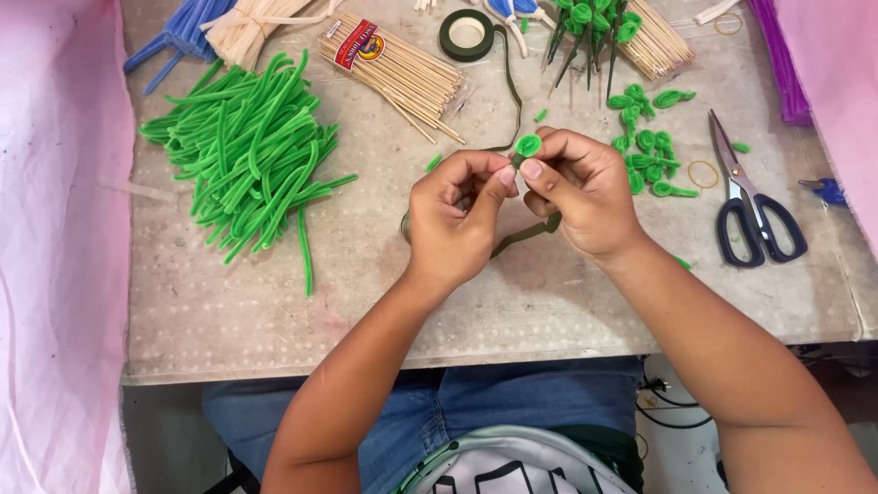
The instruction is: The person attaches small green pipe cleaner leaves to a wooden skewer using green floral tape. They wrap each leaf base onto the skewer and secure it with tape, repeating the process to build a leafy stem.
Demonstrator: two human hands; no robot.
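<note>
— Where the table's near edge [476, 352] meets the lap, what do the hands grip?
— Left hand [453, 220] and right hand [581, 192] pinch a green coiled loop [527, 144] between closed fingertips, above bare tabletop; dark floral tape [523, 236] trails below.
— Room to the sides?
— Green pipe cleaners [251, 151] heap left, scissors [750, 197] lie right, near the edge.
— Farther back?
— Wooden skewers [398, 73] and the tape roll [466, 35].
</note>
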